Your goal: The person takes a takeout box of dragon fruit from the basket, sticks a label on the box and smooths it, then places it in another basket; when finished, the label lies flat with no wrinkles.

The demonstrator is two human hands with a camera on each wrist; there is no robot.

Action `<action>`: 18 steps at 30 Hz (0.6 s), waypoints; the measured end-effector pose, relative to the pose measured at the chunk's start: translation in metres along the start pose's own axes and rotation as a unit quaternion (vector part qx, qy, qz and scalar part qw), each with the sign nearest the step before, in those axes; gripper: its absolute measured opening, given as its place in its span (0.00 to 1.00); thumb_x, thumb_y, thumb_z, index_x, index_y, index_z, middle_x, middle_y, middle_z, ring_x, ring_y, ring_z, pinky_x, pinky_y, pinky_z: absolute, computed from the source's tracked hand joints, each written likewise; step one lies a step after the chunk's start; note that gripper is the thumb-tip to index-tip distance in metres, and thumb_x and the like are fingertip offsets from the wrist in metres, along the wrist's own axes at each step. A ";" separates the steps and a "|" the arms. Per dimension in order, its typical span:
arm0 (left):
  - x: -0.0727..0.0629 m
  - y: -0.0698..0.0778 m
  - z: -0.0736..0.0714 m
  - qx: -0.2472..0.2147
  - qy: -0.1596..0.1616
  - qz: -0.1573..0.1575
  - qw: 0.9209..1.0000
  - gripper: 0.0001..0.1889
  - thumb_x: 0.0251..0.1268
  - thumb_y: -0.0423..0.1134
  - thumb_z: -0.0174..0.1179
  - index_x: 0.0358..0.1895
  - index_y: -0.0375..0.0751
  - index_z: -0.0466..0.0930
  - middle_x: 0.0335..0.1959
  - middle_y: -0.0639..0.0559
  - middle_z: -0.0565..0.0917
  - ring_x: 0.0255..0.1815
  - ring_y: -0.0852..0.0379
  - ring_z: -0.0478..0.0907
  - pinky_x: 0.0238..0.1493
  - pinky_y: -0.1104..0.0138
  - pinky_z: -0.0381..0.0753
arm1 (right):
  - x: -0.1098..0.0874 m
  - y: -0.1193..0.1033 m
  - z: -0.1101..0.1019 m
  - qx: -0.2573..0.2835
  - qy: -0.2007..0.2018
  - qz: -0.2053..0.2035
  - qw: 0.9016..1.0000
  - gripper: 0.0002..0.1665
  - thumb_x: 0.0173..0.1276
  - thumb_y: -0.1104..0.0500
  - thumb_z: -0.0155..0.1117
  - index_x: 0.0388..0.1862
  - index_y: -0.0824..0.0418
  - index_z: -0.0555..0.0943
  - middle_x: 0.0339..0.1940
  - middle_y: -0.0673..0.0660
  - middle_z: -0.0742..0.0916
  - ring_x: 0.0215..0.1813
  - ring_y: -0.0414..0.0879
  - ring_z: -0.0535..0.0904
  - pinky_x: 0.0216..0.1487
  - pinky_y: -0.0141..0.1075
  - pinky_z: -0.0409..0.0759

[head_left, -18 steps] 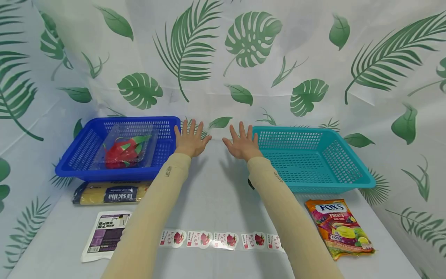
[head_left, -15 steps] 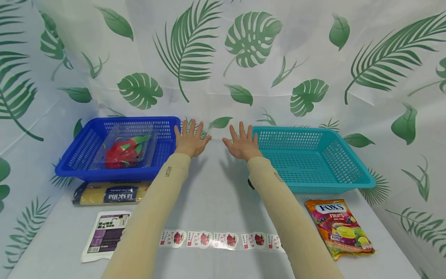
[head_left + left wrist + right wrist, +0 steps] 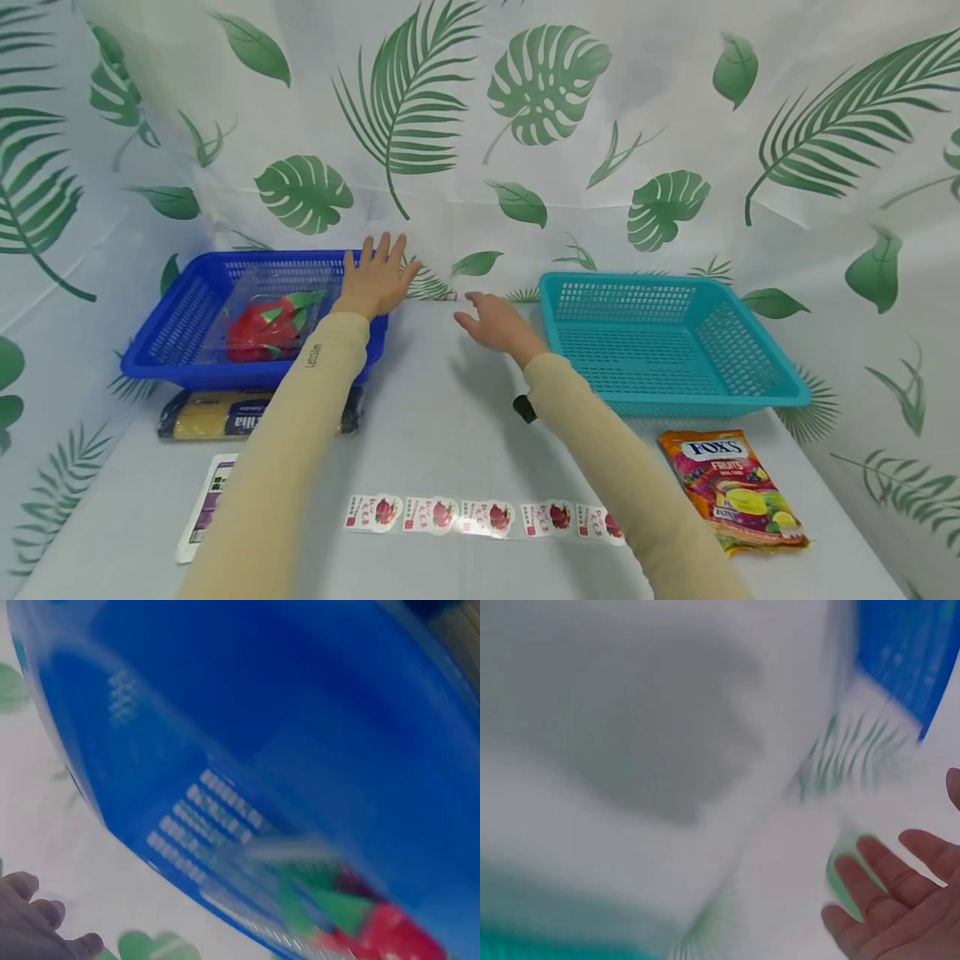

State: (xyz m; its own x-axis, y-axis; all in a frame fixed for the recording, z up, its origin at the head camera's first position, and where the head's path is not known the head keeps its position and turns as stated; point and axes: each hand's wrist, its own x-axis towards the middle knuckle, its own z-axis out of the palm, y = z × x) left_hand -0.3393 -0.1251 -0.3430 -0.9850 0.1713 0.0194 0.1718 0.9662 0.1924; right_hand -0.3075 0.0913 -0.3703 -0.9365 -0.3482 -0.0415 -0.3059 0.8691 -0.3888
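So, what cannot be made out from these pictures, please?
Head view: middle of the long yellow pasta packet, hidden by the left cream sleeve.
Head view: right part of the flat white-and-purple packet, same sleeve.
Left wrist view: red-and-green object, blurred, cut by bottom edge.
Right wrist view: teal plastic basket, blurred, cut by bottom edge.

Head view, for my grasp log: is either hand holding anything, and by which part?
Nothing is held: the left hand and right hand are both empty.

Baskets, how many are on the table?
2: the blue basket on the left, just beyond the pasta, and the teal basket on the right, beyond the candy. No other basket shows.
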 end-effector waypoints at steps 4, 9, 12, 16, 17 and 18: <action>-0.003 -0.010 -0.007 -0.002 0.014 -0.008 1.000 0.38 0.75 0.66 0.24 0.80 0.49 0.33 0.80 0.42 0.39 0.79 0.39 0.31 0.72 0.38 0.32 | -0.005 -0.024 0.024 0.109 0.015 -0.061 0.992 0.30 0.77 0.48 0.53 0.69 0.65 0.70 0.60 0.62 0.81 0.59 0.53 0.78 0.60 0.45 0.76; -0.004 -0.016 -0.006 -0.002 0.019 -0.010 1.000 0.38 0.75 0.66 0.25 0.80 0.50 0.34 0.80 0.42 0.39 0.79 0.39 0.32 0.72 0.38 0.31 | -0.008 -0.057 0.045 0.206 0.029 -0.089 0.974 0.28 0.76 0.49 0.56 0.69 0.61 0.71 0.56 0.59 0.83 0.54 0.50 0.80 0.55 0.42 0.79; -0.004 -0.019 -0.003 0.002 0.015 -0.011 1.000 0.38 0.75 0.66 0.23 0.80 0.51 0.32 0.80 0.43 0.38 0.79 0.39 0.31 0.72 0.38 0.31 | -0.006 -0.070 0.054 0.249 0.029 -0.072 0.965 0.29 0.75 0.49 0.58 0.71 0.57 0.69 0.58 0.59 0.82 0.54 0.51 0.80 0.55 0.42 0.78; -0.007 -0.023 -0.002 0.008 0.017 -0.015 1.000 0.38 0.75 0.66 0.23 0.80 0.51 0.33 0.80 0.42 0.39 0.78 0.38 0.32 0.71 0.37 0.35 | 0.001 -0.079 0.063 0.292 0.011 -0.055 0.955 0.31 0.74 0.49 0.59 0.73 0.54 0.67 0.63 0.58 0.79 0.59 0.52 0.78 0.58 0.43 0.77; -0.008 -0.023 -0.002 0.008 0.018 -0.016 1.000 0.38 0.75 0.66 0.24 0.80 0.50 0.33 0.80 0.42 0.39 0.78 0.37 0.32 0.71 0.37 0.35 | 0.003 -0.079 0.065 0.302 0.003 -0.054 0.952 0.31 0.74 0.50 0.59 0.73 0.54 0.67 0.64 0.58 0.78 0.60 0.52 0.77 0.59 0.43 0.76; -0.009 -0.024 -0.003 0.007 0.019 -0.017 1.000 0.38 0.75 0.66 0.24 0.80 0.50 0.33 0.80 0.41 0.39 0.78 0.37 0.33 0.71 0.36 0.37 | 0.003 -0.080 0.066 0.314 -0.005 -0.052 0.948 0.32 0.74 0.50 0.59 0.74 0.54 0.66 0.66 0.57 0.77 0.61 0.53 0.76 0.59 0.43 0.76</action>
State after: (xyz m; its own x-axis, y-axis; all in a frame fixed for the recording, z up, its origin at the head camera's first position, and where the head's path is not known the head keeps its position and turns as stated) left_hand -0.3342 -0.1503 -0.3448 -0.9900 0.1320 0.0498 0.1389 0.9737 0.1804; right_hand -0.2749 -0.0028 -0.3995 -0.9046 -0.4259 0.0194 -0.2305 0.4502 -0.8626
